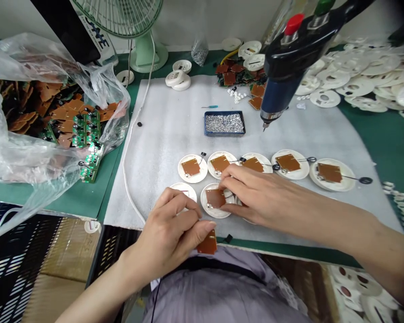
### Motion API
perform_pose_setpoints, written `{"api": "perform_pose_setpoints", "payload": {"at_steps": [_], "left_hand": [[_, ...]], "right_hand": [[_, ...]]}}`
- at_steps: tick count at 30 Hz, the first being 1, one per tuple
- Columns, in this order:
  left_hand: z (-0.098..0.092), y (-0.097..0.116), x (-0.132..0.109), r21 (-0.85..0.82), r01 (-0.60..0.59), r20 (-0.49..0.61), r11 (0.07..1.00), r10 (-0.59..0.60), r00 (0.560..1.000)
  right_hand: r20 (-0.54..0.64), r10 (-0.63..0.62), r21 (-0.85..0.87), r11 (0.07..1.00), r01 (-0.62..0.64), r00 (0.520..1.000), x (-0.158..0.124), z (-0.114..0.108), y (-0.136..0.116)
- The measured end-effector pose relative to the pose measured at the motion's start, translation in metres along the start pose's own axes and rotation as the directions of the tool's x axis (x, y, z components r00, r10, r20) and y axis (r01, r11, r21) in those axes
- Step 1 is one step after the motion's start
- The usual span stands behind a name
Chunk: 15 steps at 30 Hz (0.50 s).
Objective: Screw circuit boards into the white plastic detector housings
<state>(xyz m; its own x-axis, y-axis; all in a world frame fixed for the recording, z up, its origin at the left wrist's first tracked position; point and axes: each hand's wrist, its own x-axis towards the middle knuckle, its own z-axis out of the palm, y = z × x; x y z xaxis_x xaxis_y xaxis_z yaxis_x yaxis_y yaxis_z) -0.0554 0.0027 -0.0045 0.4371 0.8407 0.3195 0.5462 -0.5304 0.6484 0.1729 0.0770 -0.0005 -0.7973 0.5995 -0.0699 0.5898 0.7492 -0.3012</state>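
Observation:
My left hand point(175, 229) is closed on a brown circuit board point(207, 244), which hangs just over the table's front edge with a small black part on a lead beside it. With bent fingers, my right hand point(252, 188) grips the right side of another circuit board point(214, 198) lying in a white round plastic cover point(207, 211). The fingertips partly hide that board's wires. Left of it, a second white cover point(190, 190) is half behind my left hand. Behind stands a row of several covers with boards, such as this cover point(314, 172), their black round parts out on leads.
A blue tray of small screws point(224, 124) sits mid-mat. Above the right side hangs an electric screwdriver point(283, 85). A plastic bag of circuit boards point(54, 112) lies left, white covers point(357, 76) are piled right, and a white cable point(126, 166) crosses the mat. A green fan point(148, 49) stands behind.

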Motion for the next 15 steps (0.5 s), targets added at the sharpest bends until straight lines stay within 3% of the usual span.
{"api": "perform_pose_setpoints", "payload": {"at_steps": [5,9,12,15], "left_hand": [[0.002,0.001,-0.001,0.001,-0.004,0.057,1.000,0.004,0.998],[0.002,0.001,-0.002,-0.008,-0.005,0.064,1.000,0.006,0.998],[-0.002,0.003,-0.004,-0.181,0.229,0.099,0.956,-0.214,0.972],[-0.007,0.007,-0.003,-0.418,0.562,0.362,0.713,-0.437,0.823]], "right_hand": [[0.036,0.025,0.001,1.000,-0.025,0.999,0.003,-0.001,-0.002],[-0.018,0.013,-0.026,1.000,-0.014,1.000,0.000,-0.003,-0.001],[-0.143,-0.054,-0.095,0.995,0.041,0.988,-0.008,-0.009,-0.003],[-0.190,-0.140,-0.107,0.987,0.121,0.972,-0.018,-0.014,-0.010]]}}
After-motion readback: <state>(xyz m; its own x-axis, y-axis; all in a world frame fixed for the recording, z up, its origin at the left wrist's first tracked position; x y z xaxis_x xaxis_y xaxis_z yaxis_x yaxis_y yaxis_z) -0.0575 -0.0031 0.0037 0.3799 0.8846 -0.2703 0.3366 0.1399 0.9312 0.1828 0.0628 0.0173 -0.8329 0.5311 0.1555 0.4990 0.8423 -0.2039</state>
